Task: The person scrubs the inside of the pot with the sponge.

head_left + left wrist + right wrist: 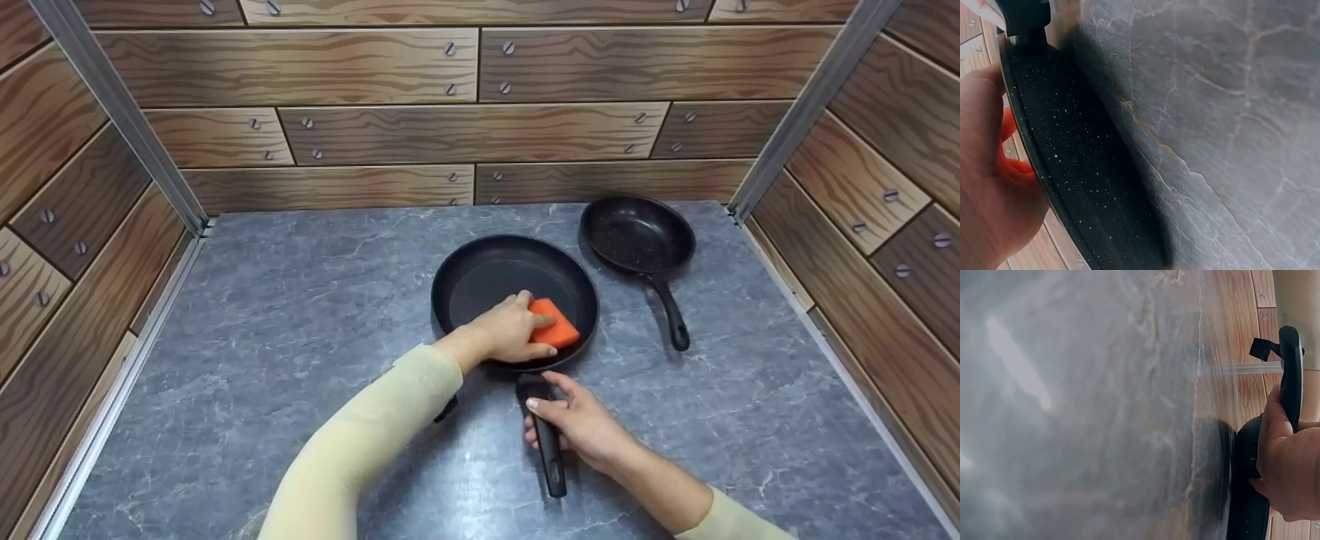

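A large black frying pan (480, 281) stands on the grey marbled table, its handle (551, 457) pointing toward me. My left hand (510, 330) reaches into it and holds an orange sponge (556, 330) against the inside near the front right. In the left wrist view the pan's speckled outer wall (1072, 152) covers much of the sponge, and part of the left hand (994, 185) shows beside the rim. My right hand (585, 424) grips the handle close to the pan, thumb on top. The right wrist view shows the right hand (1292, 467) wrapped round that handle (1292, 377).
A smaller black frying pan (637, 232) stands at the back right, its handle (670, 315) pointing toward the front. A small black object (447, 409) shows partly behind the left sleeve (375, 427). Wood-patterned walls (375, 135) with metal corner strips enclose the table (262, 315).
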### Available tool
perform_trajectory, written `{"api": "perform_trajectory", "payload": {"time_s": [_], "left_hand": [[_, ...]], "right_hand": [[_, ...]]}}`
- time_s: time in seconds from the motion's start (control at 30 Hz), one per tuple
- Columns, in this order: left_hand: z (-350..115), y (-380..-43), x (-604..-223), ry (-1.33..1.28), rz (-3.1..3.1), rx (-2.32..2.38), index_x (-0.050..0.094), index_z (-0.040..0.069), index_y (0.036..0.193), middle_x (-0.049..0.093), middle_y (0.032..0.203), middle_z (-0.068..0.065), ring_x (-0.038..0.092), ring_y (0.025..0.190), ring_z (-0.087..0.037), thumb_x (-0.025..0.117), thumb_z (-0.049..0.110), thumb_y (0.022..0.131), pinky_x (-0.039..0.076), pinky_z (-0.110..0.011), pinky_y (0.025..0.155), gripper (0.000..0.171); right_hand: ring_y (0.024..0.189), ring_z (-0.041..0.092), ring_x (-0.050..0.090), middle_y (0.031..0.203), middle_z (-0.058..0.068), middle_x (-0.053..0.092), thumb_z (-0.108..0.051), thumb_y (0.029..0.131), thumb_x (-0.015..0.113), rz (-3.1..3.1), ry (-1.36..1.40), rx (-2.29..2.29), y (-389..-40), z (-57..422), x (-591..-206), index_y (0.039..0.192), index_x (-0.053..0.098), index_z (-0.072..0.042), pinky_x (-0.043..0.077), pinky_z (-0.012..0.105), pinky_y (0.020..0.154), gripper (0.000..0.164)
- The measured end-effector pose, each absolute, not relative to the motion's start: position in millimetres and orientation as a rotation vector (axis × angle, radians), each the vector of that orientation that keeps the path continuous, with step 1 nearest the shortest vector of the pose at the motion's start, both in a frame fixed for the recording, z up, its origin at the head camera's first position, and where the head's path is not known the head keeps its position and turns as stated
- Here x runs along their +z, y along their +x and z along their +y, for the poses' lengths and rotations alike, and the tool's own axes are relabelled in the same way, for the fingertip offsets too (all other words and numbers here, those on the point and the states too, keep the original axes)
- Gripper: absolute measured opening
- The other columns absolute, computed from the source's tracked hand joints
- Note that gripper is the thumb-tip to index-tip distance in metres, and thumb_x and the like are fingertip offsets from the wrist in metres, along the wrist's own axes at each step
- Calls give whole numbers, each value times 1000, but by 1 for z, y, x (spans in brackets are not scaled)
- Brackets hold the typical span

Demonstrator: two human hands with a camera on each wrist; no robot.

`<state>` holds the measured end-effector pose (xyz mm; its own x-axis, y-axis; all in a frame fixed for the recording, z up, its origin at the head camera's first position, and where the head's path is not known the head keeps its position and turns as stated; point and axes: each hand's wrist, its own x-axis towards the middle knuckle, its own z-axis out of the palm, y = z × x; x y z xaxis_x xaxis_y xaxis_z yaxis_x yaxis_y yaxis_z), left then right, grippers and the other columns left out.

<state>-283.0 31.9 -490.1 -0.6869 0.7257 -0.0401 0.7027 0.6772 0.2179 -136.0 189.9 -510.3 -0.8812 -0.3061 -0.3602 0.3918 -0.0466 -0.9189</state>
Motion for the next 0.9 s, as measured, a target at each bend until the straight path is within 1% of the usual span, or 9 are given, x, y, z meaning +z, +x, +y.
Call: {"api": "perform_trajectory", "payload": {"time_s": [0.23,0.5,0.73,0.9], "left_hand": [[36,-286,-491,1153,2782,265,60,26,153,50,138,-20,55,118,-31,62,61,101,49,-39,103,63],[44,-294,-496,1140,2820,269,61,25,153,50,139,-21,55,117,-32,63,59,102,49,-40,103,61],[52,-302,-503,1098,2865,260,60,26,153,50,136,-19,54,114,-31,61,60,102,49,-41,101,61],[55,-307,-504,1071,2911,234,61,26,153,51,132,-17,54,111,-30,60,61,102,50,-41,99,62]], "right_hand": [[74,19,74,92,14,71,-13,107,62,1779,81,-1981,-136,190,-511,166,9,3,64,40,72,80],[73,18,74,91,14,71,-13,106,64,1769,74,-2005,-135,190,-512,166,10,3,64,40,72,82],[72,18,73,90,13,71,-12,107,63,1768,85,-2001,-135,189,-513,165,9,4,64,38,70,81],[72,18,73,90,13,71,-12,106,64,1761,81,-2010,-135,189,-512,165,10,3,64,39,71,81]]}}
